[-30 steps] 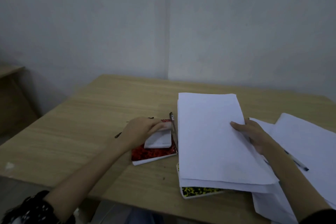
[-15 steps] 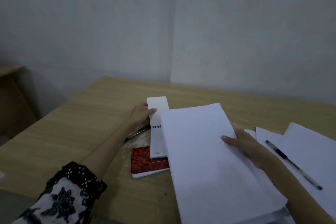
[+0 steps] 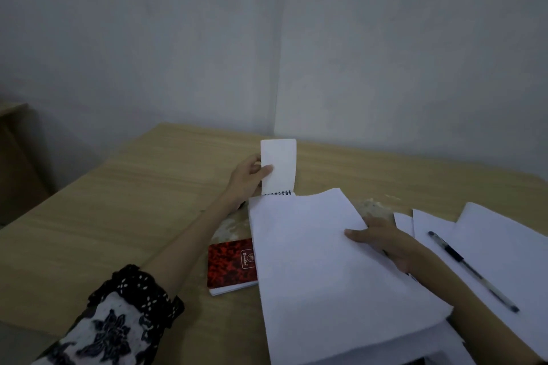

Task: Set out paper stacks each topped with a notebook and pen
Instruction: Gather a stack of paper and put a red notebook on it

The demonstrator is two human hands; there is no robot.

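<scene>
My left hand grips a small white spiral notebook, flipped open and held upright near the middle of the wooden table. Its lower half is hidden behind a thick stack of white paper. My right hand holds that stack by its right edge, lifted and tilted over the table. A red-patterned notebook lies flat beside the stack's left edge. Loose white sheets lie at the right with a dark pen on top. Another pen is barely visible under my left wrist.
A pale wall runs right behind the table's far edge. A scuffed patch marks the tabletop beyond the paper stack. Some wooden furniture stands at the far left, beyond the table's left edge.
My left hand has lifted the white spiral notebook off the red one and raised it farther from me, flipped open. My right hand has swung the paper stack leftward and up.
</scene>
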